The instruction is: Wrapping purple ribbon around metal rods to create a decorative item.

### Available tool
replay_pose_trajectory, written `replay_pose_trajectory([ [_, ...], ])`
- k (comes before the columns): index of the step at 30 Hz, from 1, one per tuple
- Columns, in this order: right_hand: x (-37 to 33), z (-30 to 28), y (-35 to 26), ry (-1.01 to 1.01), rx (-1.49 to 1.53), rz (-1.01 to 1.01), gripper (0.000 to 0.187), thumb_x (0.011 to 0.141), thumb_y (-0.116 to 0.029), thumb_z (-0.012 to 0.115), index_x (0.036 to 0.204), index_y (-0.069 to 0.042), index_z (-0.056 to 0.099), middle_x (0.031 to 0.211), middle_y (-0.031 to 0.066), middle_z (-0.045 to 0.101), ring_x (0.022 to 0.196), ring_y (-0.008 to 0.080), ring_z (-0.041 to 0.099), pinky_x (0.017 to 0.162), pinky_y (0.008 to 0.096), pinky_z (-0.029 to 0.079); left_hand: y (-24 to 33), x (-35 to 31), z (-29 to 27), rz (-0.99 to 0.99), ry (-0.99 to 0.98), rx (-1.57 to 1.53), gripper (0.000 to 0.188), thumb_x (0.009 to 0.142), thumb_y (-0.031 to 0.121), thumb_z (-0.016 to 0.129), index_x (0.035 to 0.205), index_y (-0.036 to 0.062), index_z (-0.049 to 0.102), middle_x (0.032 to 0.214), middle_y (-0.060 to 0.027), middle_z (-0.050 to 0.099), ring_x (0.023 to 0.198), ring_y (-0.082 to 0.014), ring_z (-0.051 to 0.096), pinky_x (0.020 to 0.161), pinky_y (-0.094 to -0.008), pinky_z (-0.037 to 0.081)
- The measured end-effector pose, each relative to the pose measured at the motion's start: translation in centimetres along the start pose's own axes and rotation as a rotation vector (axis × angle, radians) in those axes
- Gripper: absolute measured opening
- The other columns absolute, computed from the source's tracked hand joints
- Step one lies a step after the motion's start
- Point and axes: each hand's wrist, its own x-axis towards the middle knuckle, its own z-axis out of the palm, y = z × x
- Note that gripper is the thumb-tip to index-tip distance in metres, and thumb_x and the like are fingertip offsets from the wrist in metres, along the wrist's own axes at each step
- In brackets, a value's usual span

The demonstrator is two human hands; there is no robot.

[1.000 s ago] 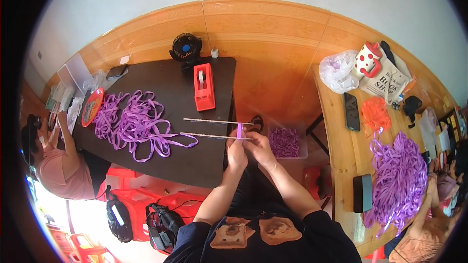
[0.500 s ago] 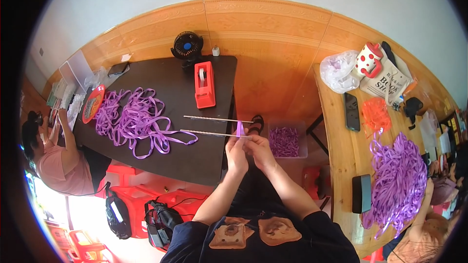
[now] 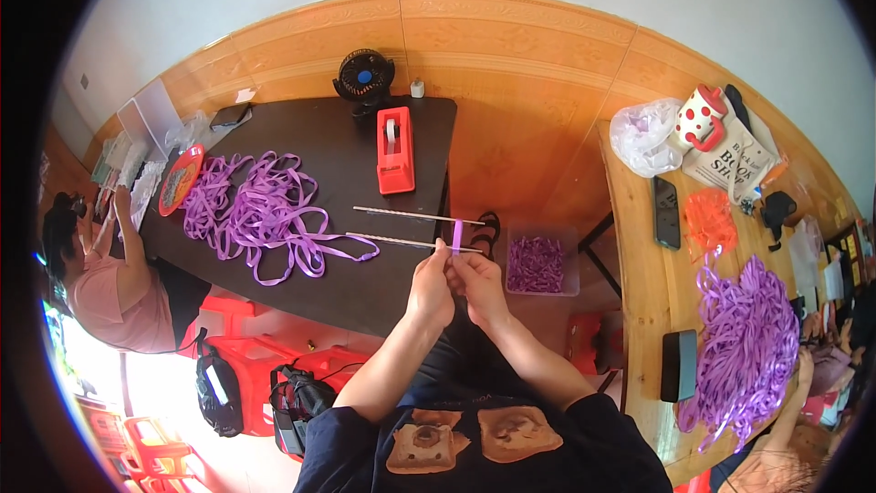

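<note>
- Left hand (image 3: 432, 294) and right hand (image 3: 480, 288), at black table (image 3: 338, 132)'s right edge, pinch purple ribbon (image 3: 458, 235) across 2 thin rods (image 3: 411, 215).
- Slack pinch could let ribbon slip off.

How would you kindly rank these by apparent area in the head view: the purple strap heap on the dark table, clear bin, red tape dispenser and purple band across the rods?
1. Purple strap heap
2. Clear bin
3. Red tape dispenser
4. Purple band
</note>
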Motion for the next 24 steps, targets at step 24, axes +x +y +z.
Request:
replay_pose_trajectory([
  [24,9.4,6.3,-10.4,-0.172,-0.569,-0.329,0.018,0.089,-0.014,0.063,0.090,0.004,0.065,0.086,0.0003,0.060,0.076,0.0042,0.050,0.065,0.0212,0.039,3.5,-0.9,-1.2,-0.339,-0.287,-0.176,0.075,0.096,0.056,0.031,0.137,-0.0060,0.031,0.140,-0.0200,0.039,0.129,-0.0340,0.035,0.106,-0.0425,0.024],
])
